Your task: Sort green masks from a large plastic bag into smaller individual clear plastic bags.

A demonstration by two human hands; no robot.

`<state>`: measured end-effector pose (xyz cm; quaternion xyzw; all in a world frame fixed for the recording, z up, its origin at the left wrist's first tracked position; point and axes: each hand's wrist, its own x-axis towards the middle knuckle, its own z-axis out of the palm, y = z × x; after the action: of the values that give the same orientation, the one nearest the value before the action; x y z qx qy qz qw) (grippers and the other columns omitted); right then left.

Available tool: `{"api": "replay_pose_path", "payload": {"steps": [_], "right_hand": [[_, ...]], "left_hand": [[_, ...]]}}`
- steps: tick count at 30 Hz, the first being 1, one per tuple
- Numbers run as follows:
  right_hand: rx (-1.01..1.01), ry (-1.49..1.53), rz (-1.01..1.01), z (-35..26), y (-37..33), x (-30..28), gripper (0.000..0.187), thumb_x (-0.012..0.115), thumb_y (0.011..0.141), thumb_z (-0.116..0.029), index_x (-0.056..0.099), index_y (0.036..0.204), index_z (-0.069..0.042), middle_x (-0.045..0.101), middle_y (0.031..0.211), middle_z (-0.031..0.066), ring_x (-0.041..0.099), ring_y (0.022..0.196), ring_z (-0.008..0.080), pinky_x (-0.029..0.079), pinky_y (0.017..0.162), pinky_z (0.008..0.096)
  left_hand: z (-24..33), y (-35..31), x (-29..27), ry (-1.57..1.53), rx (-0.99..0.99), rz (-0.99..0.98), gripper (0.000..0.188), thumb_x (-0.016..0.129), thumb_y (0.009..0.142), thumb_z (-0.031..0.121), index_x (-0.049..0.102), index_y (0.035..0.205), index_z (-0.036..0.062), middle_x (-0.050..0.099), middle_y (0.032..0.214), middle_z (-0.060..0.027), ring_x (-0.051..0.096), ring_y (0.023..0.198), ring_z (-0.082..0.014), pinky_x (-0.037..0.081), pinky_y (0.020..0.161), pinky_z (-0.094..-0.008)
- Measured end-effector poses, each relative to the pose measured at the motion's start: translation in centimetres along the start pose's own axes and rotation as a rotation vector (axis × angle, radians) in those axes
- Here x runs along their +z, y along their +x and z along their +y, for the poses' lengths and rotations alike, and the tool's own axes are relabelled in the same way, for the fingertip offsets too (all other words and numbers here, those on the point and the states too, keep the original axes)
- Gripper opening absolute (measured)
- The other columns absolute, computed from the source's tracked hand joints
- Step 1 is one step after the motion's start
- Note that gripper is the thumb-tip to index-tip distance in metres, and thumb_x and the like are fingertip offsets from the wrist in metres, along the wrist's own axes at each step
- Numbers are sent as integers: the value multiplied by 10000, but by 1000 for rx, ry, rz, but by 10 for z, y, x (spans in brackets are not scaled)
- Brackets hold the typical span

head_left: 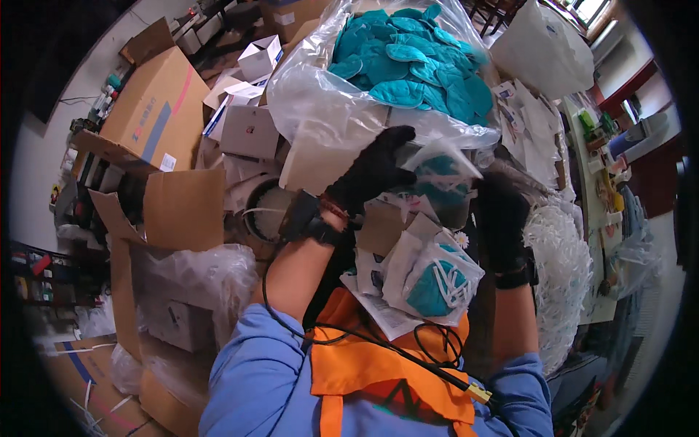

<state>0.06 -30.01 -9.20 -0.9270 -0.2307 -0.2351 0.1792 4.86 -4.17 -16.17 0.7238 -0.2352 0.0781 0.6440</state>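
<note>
Ctr, clear plastic teal-filled pouch (442, 183) seems packed, flanked by black-gloved L hand (375, 167) (fingers spread), R hand (502, 217) (grip unclear); teal oval pads (415, 62), top, left unbagged.

Right fingers (492, 195), clear packet (445, 186) blurred; grip unclear; cardboard box (293, 16) cut by top edge.

Black gloves (370, 175) cover the hands (501, 215), with dark wrist straps (309, 224), a blue top (247, 371), orange apron (346, 368) and black cable (435, 371).
</note>
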Motion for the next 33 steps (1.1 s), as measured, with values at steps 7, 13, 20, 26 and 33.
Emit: {"api": "replay_pose_path", "payload": {"steps": [7, 13, 20, 26, 33], "right_hand": [[1, -39, 28, 13, -9, -4, 119, 640, 806, -72, 687, 910, -104, 656, 814, 85, 639, 717, 279, 484, 608, 344], [-135, -227, 26, 24, -8, -6, 89, 659, 795, -136, 682, 879, -118, 633, 779, 84, 628, 698, 269, 474, 600, 349], [-90, -201, 13, 6, 1, -27, 53, 614, 841, -82, 659, 868, -88, 615, 762, 104, 618, 704, 277, 469, 611, 337], [-143, -116, 120, 25, -5, -39, 142, 583, 894, -80, 674, 998, -49, 683, 934, 113, 642, 708, 255, 502, 609, 323], [420, 803, 138, 68, -22, -27, 340, 508, 959, -125, 507, 1252, 48, 656, 914, 126, 622, 644, 173, 497, 561, 293]], "left_hand": [[2, -17, -10, 10, 14, 121, 758, 747, 743, 93, 373, 1400, 48, 456, 1398, -97, 433, 1303, -231, 318, 1116, -354], [6, -21, 1, 22, -51, 229, 602, 670, 810, 82, 423, 1357, 32, 513, 1333, -110, 482, 1258, -243, 380, 1070, -359], [1, -21, 10, 195, -88, 271, 427, 619, 871, 110, 496, 1268, 13, 561, 1249, -142, 534, 1199, -260, 449, 1000, -363], [-10, -15, 19, 336, -1, 249, 477, 660, 859, 178, 485, 1276, 25, 579, 1202, -190, 581, 1111, -311, 477, 945, -376], [-5, 5, 38, -64, -30, 59, 537, 734, 775, 217, 544, 1249, 50, 604, 1204, -178, 586, 1123, -313, 463, 956, -385]]}}
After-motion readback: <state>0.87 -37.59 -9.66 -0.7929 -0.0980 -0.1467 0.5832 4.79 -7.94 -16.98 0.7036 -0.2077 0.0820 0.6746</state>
